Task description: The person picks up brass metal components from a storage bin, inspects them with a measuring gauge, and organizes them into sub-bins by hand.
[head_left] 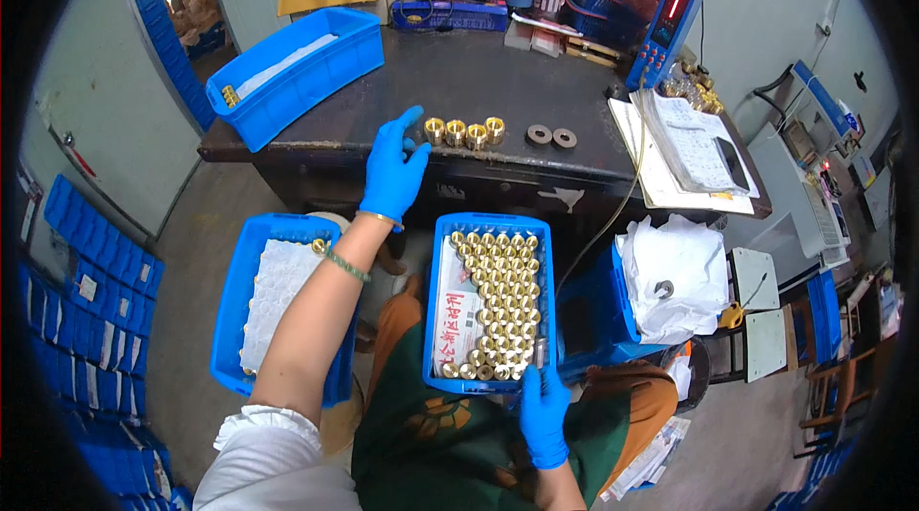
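Observation:
My left hand (392, 166), in a blue glove, reaches over the front edge of the dark table with fingers apart. Just right of its fingertips stand several brass threaded fittings (456, 134) in a short row. Two dark metal rings (539, 135) lie farther right. In my lap rests a blue bin (489, 220), with rows of brass fittings (517, 302) standing on printed paper. At the bin's near right corner, my gloved right hand (545, 420) is closed around a small grey metal cylinder (539, 352); its lower part is hidden by the fingers.
Another blue bin (225, 320), covered with white paper, stands at my left. A long blue bin (316, 63) sits on the table's left side. Papers with a phone (731, 163) lie at the right, beside an upright blue device (674, 9). White sheeting (675, 267) covers a bin below.

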The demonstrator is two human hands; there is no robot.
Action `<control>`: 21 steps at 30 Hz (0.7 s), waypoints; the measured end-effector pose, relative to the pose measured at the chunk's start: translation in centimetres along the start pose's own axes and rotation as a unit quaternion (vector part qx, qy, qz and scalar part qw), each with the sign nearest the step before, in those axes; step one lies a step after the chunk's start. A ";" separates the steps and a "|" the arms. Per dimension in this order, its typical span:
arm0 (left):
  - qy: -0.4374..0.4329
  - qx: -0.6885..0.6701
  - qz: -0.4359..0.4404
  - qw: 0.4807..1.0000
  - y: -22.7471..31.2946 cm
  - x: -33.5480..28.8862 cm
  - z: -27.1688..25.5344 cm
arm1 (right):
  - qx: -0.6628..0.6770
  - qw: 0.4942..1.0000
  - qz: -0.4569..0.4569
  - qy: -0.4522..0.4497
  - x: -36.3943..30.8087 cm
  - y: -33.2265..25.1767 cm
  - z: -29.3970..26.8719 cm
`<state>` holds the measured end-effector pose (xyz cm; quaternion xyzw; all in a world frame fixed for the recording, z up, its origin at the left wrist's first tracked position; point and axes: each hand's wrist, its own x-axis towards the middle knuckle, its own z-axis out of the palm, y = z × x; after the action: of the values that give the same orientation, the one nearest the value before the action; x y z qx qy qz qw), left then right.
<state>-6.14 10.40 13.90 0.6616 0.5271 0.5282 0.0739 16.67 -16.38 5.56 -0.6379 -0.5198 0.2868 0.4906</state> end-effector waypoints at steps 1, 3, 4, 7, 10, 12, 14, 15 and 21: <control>-0.009 -0.032 -0.010 0.999 0.2 -1.5 0.1 | 0.058 0.995 0.085 -0.009 0.1 -0.2 -0.5; -0.033 -0.067 -0.009 0.997 0.5 -4.7 0.9 | 0.098 0.982 0.160 -0.005 0.8 -0.6 -1.3; -0.098 -0.064 0.010 0.993 0.6 -6.3 1.4 | 0.083 0.986 0.146 0.004 1.2 -0.5 -1.5; -0.301 0.033 0.068 0.950 -2.7 -12.8 5.1 | 0.078 0.990 0.116 0.020 1.3 0.1 -1.4; -0.425 0.101 -0.016 0.899 -3.2 -16.6 8.6 | 0.063 0.993 0.098 0.026 0.7 1.8 -1.8; -0.418 0.160 -0.097 0.889 -5.1 -18.0 10.5 | 0.068 0.990 0.122 0.008 0.5 1.3 -1.7; -0.413 0.150 -0.141 0.887 -5.3 -18.1 11.4 | 0.087 0.989 0.120 0.004 0.4 0.2 -2.0; -0.408 0.140 -0.188 0.882 -5.5 -18.2 11.7 | 0.106 0.985 0.136 0.005 0.4 -0.4 -2.1; -0.332 0.098 -0.221 0.912 -5.6 -18.8 11.2 | 0.101 0.987 0.121 -0.022 -0.4 0.7 -1.4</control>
<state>1.24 3.44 -6.27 0.6690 0.6544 0.1940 0.2941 18.05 -17.19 5.36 -0.6368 -0.4178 0.4090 0.5026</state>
